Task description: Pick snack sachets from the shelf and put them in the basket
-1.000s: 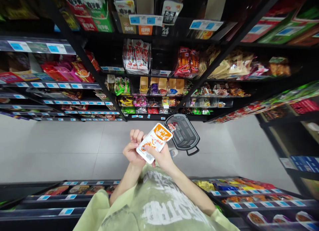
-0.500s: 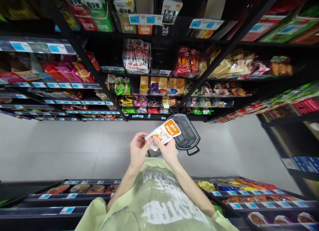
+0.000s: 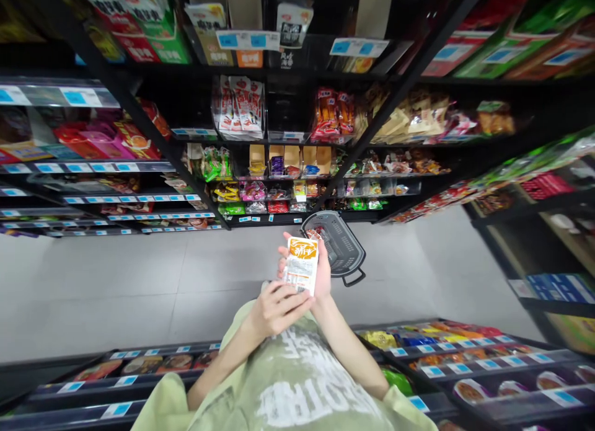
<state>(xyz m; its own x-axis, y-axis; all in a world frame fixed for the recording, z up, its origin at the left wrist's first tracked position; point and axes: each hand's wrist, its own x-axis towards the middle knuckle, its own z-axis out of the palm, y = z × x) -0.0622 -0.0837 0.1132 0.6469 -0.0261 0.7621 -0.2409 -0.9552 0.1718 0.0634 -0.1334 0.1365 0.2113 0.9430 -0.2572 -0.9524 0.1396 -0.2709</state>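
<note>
A white and orange snack packet [image 3: 302, 265] faces up with its back showing, printed with small text and a barcode at the lower end. My right hand [image 3: 324, 279] cradles it from beneath and along the right side, with fingertips peeking out on the left. Across the packet's lower edge lie the bent fingers of my left hand [image 3: 277, 308], gripping it there; the left thumb is hidden. Just beyond my right hand, a grey shopping basket [image 3: 349, 245] stands on the floor with a reddish packet at its near left end.
Black shelves [image 3: 195, 170] of packaged snacks rise in front, divided by slanting uprights. More goods line a shelf at the right [image 3: 553, 288]. Low shelves [image 3: 483, 363] flank me near the bottom. Pale tiled floor [image 3: 209, 263] runs between them.
The packet has been turned over from its front to its back and now stands more upright in view. My left hand has shifted to its lower edge; the view has swung slightly right.
</note>
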